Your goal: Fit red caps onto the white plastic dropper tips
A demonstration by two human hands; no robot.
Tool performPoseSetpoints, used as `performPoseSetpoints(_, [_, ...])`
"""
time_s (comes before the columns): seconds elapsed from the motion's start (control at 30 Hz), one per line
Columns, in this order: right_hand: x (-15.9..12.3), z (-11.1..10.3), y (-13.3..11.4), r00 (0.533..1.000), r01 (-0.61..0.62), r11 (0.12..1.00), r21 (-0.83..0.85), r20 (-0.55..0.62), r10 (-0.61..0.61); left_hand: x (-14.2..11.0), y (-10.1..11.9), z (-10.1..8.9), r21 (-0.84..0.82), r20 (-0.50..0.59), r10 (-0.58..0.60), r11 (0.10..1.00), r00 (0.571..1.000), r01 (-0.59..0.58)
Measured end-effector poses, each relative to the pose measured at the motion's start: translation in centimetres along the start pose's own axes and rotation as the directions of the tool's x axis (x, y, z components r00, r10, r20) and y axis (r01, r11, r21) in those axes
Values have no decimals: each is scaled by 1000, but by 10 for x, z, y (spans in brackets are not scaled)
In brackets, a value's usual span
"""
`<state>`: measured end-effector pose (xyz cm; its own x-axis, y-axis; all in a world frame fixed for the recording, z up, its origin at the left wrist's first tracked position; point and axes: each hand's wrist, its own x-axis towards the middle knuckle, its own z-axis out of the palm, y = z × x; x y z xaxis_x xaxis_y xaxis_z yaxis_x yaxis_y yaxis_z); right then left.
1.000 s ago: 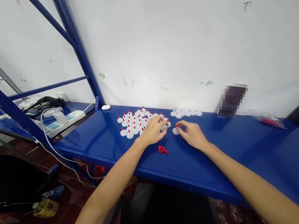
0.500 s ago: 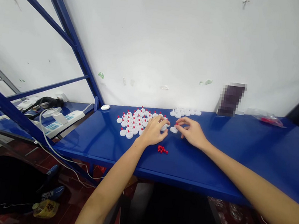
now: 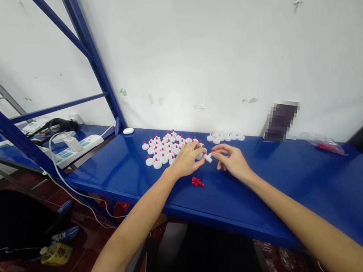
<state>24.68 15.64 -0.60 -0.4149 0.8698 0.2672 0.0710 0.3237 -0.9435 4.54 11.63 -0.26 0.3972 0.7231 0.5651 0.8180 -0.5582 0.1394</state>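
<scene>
On the blue shelf (image 3: 260,198) my left hand (image 3: 187,158) and my right hand (image 3: 233,161) meet over one white cap (image 3: 208,158), tilted up between their fingertips. Both hands pinch it. A small red plug seems to be at the cap's top by my right fingers. To the left lies a cluster of several white caps with red plugs (image 3: 163,148). Behind the hands sits a row of plain white caps (image 3: 226,136). A small pile of loose red plugs (image 3: 198,182) lies just in front of my left hand.
A pixelated dark object (image 3: 281,121) leans on the wall at the back right, with a clear bag holding red bits (image 3: 322,143) beyond it. A white oval thing (image 3: 128,130) lies at the shelf's left corner. Power strips and cables (image 3: 68,142) lie on the lower left shelf.
The white cap, flat on the shelf a second ago under my right fingers, is now lifted and tilted between both hands. My right hand has shifted slightly left toward my left hand.
</scene>
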Motion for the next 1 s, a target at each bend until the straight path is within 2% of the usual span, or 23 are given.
performPoseSetpoints(0.1, [-3, 1, -3, 997, 54, 998, -42, 65, -51, 0, -1, 1, 2, -9, 11, 1000, 1000, -11])
performPoseSetpoints(0.2, [-6, 2, -3, 981, 163, 976, -141, 128, -145, -1, -1, 1, -3, -13, 6, 1000, 1000, -6])
performPoseSetpoints(0.33, [-7, 5, -1, 963, 265, 917, -300, 137, -233, -1, 1, 1, 2, -8, -1, 1000, 1000, 1])
performPoseSetpoints(0.47, [-8, 8, -1, 956, 293, 886, -359, 106, -273, -1, 5, -1, 0, -10, 5, 1000, 1000, -5])
performPoseSetpoints(0.63, [-8, 9, -5, 945, 325, 872, -365, 100, -310, 0, 10, -3, -14, -20, -49, 999, 999, 48])
performPoseSetpoints(1.0, [-8, 8, -4, 928, 364, 830, -422, 92, -360, 0, 8, 0, 13, -36, -47, 999, 998, 48])
